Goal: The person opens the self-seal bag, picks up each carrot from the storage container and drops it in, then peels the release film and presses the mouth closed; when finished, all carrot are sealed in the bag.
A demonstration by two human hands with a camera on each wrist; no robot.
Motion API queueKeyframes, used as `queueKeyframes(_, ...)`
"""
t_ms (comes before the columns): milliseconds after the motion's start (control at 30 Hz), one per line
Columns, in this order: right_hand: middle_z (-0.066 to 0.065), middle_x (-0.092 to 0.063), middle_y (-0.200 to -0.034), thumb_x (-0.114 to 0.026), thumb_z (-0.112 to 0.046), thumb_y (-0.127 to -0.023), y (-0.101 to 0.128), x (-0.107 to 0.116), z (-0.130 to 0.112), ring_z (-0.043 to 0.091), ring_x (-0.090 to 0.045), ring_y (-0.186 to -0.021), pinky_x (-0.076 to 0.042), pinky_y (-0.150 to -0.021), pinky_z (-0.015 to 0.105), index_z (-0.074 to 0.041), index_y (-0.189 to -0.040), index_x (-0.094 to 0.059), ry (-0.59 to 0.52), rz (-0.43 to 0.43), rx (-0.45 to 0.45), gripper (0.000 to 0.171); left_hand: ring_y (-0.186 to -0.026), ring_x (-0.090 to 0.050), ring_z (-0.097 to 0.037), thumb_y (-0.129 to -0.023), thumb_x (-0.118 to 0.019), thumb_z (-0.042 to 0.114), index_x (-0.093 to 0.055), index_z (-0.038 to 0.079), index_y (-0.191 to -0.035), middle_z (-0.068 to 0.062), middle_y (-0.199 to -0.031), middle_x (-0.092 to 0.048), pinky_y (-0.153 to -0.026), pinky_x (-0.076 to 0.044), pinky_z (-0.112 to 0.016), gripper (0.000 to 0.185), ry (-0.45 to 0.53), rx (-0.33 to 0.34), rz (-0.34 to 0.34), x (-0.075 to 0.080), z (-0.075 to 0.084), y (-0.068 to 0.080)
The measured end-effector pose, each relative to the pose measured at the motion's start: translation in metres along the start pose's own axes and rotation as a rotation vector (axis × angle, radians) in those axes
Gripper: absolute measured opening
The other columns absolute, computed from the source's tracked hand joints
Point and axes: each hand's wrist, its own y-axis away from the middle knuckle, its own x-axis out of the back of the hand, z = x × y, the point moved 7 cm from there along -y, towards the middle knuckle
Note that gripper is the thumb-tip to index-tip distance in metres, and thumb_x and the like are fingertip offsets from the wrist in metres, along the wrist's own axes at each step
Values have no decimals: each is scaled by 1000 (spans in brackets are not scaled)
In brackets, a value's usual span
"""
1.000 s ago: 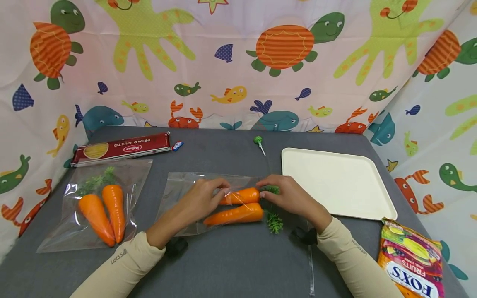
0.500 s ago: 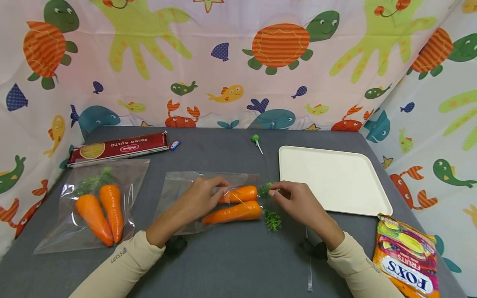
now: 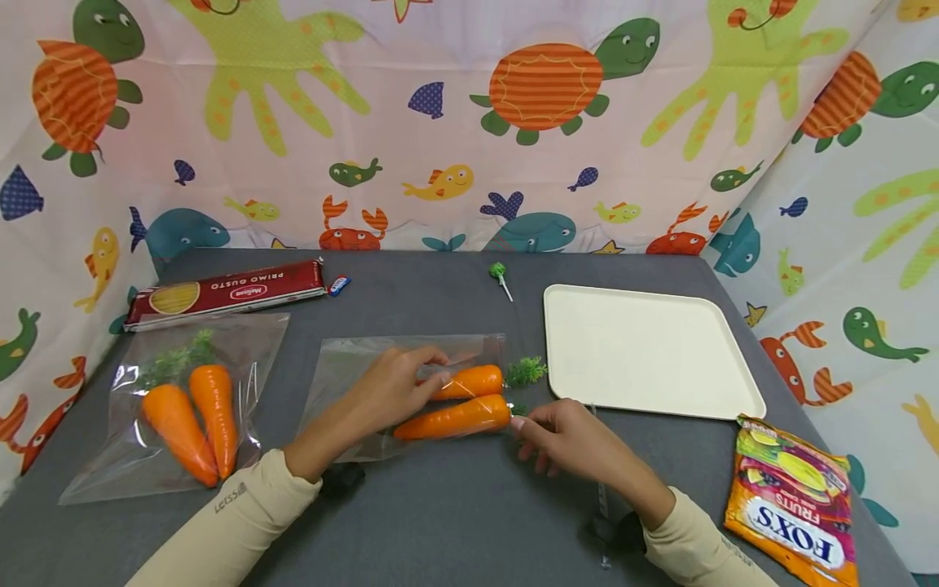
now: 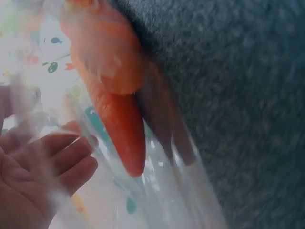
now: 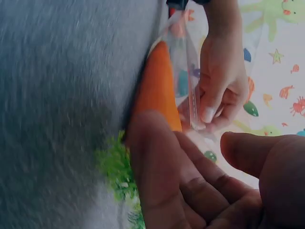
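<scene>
The left hand [image 3: 392, 390] pinches the clear bag [image 3: 352, 371] at mid-table, fingers curled on the film over two smooth orange carrots [image 3: 458, 399] whose green tops [image 3: 525, 371] poke out at 3 o'clock. The right hand [image 3: 568, 440], fingers loosely bent and holding nothing, touches the nearer carrot's top end. At 2 o'clock lies a cream tray [image 3: 645, 350].

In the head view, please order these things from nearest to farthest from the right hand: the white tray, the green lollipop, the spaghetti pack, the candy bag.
From the right hand:
1. White tray, just beyond the hand, to its right.
2. Candy bag, at the near right table edge.
3. Green lollipop, farther back, near the table's middle.
4. Spaghetti pack, at the far left.
</scene>
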Motion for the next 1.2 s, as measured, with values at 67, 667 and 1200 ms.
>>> queueKeyframes(67, 6, -71, -77, -52, -36, -102, 0, -4, 2, 22, -65, -58, -54, -50, 38, -3, -88, -72, -40, -35, -17, 41, -55, -50, -5, -95, -66, 27, -68, 6, -115, 0, -91, -70, -59, -49, -29, 29, -4, 8, -26, 0, -1, -1)
queueKeyframes(667, 27, -54, -132, -52, -23, -103, 13, -24, 19, 35, -66, -103, -56, -77, 43, 16, -143, -30, -684, -168, -186, 61, -50, -40, -16, -103, -49, 22, -55, 7, -132, -12, -107, -66, -58, -42, -35, 32, 60, 215, -226, 2, -22, -60)
queueKeyframes(1200, 24, -56, -132, -59, -10, -98, 14, -49, 24, 33, -66, -103, -53, -86, 44, 14, -145, -27, -899, -178, -261, 62, -98, -62, -22, -98, -59, 14, -55, 1, -136, -12, -121, -63, -84, -51, -38, 40, 66, 251, -329, -26, -41, -89)
